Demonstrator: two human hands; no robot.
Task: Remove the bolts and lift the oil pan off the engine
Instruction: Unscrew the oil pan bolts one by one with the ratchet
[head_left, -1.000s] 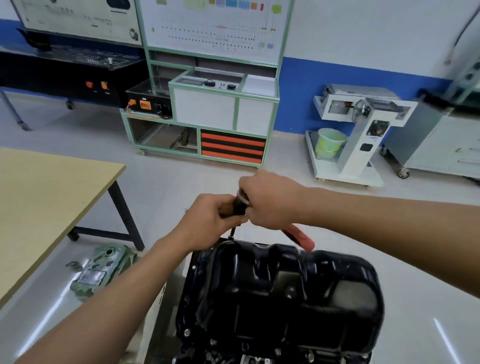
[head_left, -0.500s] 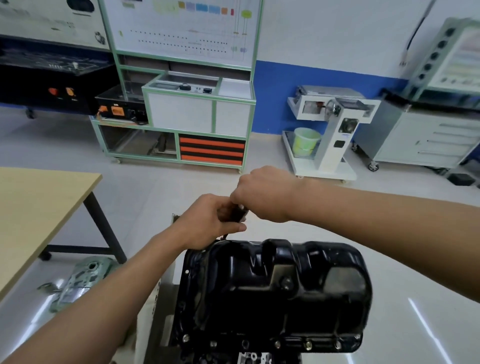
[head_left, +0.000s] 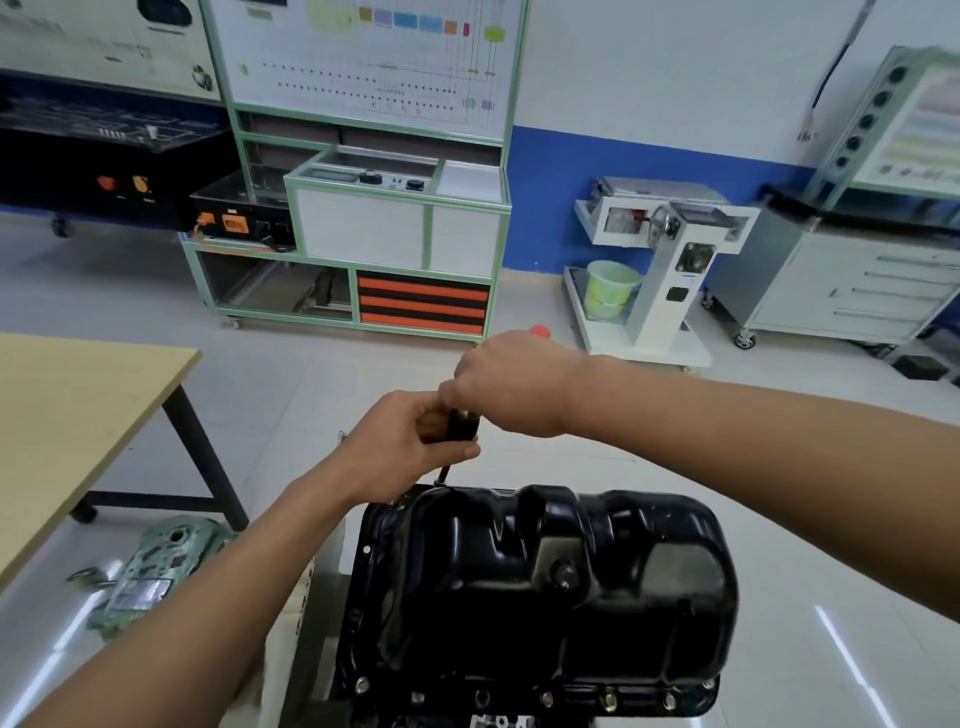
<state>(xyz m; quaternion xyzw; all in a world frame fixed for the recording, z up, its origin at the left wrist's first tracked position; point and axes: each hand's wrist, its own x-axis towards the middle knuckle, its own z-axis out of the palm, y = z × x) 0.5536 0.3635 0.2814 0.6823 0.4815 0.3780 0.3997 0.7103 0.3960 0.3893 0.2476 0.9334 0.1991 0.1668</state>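
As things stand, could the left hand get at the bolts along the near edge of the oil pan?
Probably yes: the near-edge bolts sit exposed on the oil pan with nothing over them. But the left hand grips the tool at the far corner and must let go first.

The left hand (head_left: 400, 447) and right hand (head_left: 511, 384) gripped a dark tool (head_left: 462, 423) together. Its thin shaft met the far left rim of the black oil pan (head_left: 545, 597).
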